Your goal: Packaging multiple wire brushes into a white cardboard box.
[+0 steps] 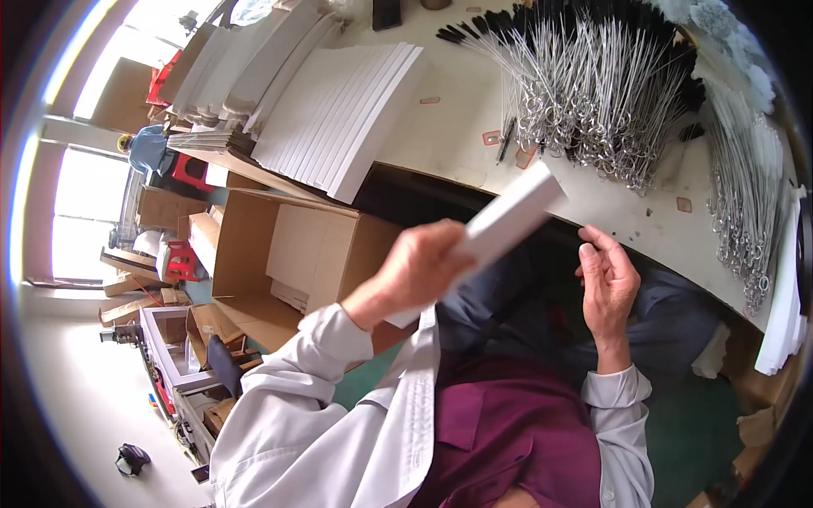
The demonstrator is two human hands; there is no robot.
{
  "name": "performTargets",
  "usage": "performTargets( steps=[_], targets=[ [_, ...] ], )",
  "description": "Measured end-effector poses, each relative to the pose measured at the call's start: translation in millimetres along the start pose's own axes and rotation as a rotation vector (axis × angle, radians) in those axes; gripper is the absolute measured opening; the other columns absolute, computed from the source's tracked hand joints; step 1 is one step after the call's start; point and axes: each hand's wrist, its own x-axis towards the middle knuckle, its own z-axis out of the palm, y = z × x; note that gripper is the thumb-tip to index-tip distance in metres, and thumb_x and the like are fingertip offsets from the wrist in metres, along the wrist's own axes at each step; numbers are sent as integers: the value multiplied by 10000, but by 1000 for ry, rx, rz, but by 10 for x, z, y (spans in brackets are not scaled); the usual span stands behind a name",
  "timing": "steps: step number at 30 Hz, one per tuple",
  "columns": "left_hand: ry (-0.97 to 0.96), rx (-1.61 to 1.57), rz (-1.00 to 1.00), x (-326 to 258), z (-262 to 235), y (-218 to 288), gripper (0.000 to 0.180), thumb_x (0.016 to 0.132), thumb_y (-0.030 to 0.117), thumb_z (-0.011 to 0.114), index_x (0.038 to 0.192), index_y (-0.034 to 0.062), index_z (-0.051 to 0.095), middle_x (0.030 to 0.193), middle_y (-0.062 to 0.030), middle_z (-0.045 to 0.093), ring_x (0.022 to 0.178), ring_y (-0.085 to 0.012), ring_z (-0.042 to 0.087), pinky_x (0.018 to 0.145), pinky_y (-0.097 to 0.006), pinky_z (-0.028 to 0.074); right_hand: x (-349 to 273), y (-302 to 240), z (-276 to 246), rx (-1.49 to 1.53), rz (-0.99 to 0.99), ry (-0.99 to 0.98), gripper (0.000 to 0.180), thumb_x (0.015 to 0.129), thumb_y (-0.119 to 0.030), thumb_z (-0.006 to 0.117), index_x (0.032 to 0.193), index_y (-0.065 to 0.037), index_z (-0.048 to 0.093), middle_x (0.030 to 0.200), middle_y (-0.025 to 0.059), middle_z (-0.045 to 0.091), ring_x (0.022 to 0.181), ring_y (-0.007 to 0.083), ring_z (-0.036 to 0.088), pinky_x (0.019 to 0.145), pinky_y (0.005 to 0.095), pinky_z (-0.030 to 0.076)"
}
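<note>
Smooth tabletop point(461, 127) nearby, the left hand point(422, 261) holds a box point(512, 212) (white, oblong).

The metal wires point(584, 93) shine; the white carton point(518, 212) looks matt.

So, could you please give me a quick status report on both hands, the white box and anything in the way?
Left hand gripping white box. Right hand empty, partly open. No obstruction seen between hands; wire brushes piled on table.

The single wide fisheye view looks down from the person's head, rather near above the left hand point(423, 264) and right hand point(608, 292), facing the table point(461, 127) farther to the right.
</note>
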Motion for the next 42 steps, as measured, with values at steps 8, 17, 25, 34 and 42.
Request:
performTargets(
  steps=[8, 17, 25, 34, 42],
  targets=[
    [314, 609, 109, 861, -770, -114, 239, 889, 191, 725, 1039, 8, 691, 926, -247, 699, 902, -459, 677, 800, -505, 545, 139, 189, -315, -175, -97, 240, 150, 1021, -115, 664, 1070, 8, 734, 789, 25, 684, 621, 60, 584, 565, 216, 472],
    [424, 1154, -24, 1340, -864, -642, 200, 934, 208, 626, 914, 12, 662, 932, -182, 708, 862, -373, 717, 778, -459, 579, 152, 311, -399, -107, -27, 262, 145, 1026, -101, 653, 1061, 13, 736, 835, 24, 710, 597, 45, 573, 537, 209, 468],
    [400, 1120, 255, 1508, -1052, -1000, 364, 884, 204, 662, 1234, 104, 653, 1134, -189, 669, 1077, -393, 631, 937, -503, 515, 187, 423, -363, -184, -31, 310, 164, 971, -192, 712, 995, -31, 740, 753, 132, 693, 644, 187, 687, 614, 322, 526],
    [262, 1263, 149, 1457, -1126, -1301, 717, 886, 99, 704, 1553, 172, 453, 1551, -228, 444, 1416, -451, 408, 1187, -533, 341, 128, 204, -584, -150, -199, 364, 95, 962, -103, 718, 985, -12, 728, 756, 95, 690, 581, 126, 612, 554, 280, 478],
    [353, 841, 407, 1119, -584, -169, 534, 900, 61, 717, 1414, 51, 572, 1434, -234, 563, 1329, -423, 531, 1118, -505, 423, -81, 64, -2368, -667, -157, 736, 144, 924, -117, 708, 1045, -39, 715, 847, 121, 728, 698, 273, 707, 673, 356, 571]
  ],
)
